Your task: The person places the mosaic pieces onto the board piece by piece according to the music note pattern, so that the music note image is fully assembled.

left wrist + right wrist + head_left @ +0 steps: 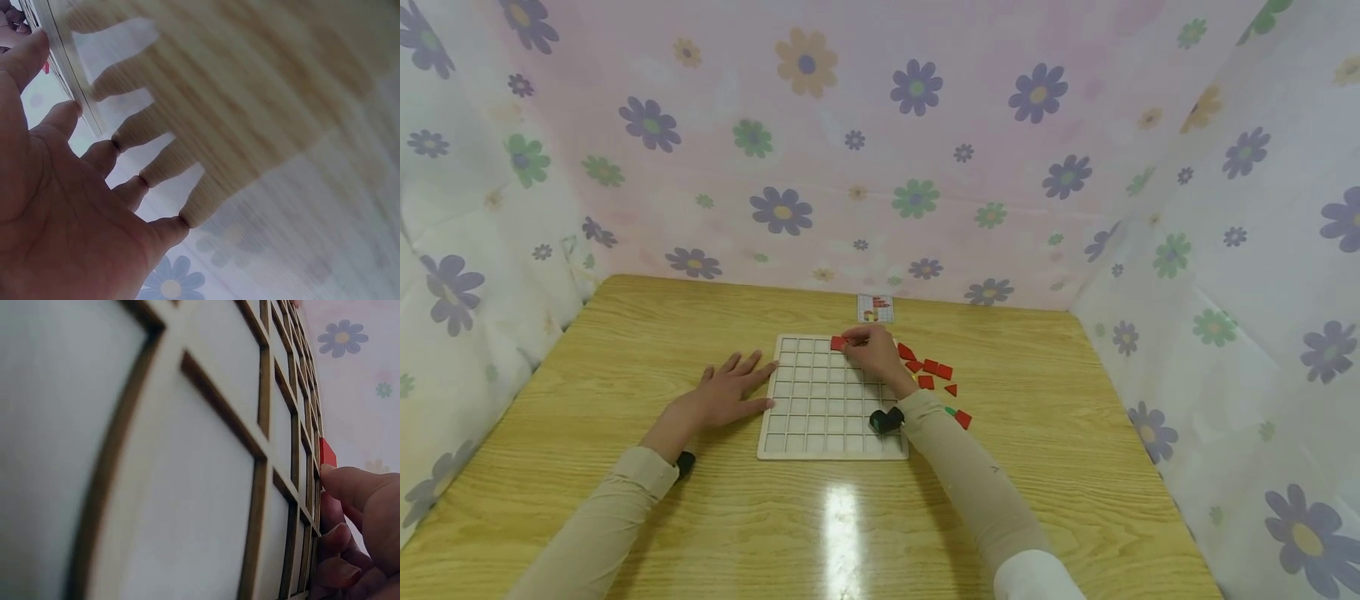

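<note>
Tan sleeves [977, 483] nearest cam, your hands work apart: R hand [875, 353], the nearer, pinches a squarish red tile [837, 343] at the far edge of the grid board [831, 456]; L hand [726, 395], fingers spread, touches its left edge, tile lying ahead-right.
</note>
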`<state>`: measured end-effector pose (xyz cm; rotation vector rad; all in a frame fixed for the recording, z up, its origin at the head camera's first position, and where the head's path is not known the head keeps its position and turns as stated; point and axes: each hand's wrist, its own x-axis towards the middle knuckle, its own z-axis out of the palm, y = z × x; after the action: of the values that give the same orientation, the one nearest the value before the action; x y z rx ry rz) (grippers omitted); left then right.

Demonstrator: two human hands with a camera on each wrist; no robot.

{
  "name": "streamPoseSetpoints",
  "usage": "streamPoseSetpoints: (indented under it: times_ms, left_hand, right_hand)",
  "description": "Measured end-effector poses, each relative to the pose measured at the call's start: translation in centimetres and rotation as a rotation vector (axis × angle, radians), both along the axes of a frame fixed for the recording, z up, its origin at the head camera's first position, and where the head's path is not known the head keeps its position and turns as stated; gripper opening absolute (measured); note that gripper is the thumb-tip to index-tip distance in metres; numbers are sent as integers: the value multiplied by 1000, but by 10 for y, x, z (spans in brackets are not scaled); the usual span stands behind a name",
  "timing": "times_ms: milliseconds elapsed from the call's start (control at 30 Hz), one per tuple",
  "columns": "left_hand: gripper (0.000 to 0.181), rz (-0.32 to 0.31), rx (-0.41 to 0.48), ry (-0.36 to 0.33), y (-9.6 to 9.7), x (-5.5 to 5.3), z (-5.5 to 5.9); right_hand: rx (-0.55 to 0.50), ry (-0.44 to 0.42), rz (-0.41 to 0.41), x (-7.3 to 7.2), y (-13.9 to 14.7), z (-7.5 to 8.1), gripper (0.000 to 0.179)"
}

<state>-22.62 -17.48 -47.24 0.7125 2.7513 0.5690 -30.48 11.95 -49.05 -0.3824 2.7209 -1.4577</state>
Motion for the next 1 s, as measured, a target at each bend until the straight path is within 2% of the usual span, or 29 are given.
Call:
streamPoseSetpoints:
  times_ms: [267,700,1000]
  left_hand:
    - [72,-2,5,0,-1,-2,-3]
    - [72,1,23,-2,0,0,-1]
    - [72,5,28,-6,-1,0,-3]
  right_hand:
    - [-66,-13,2,-1,2,1,23]
    - [-15,-30,75,1,6,8,23]
    - [24,-44,58,0,4,5,24]
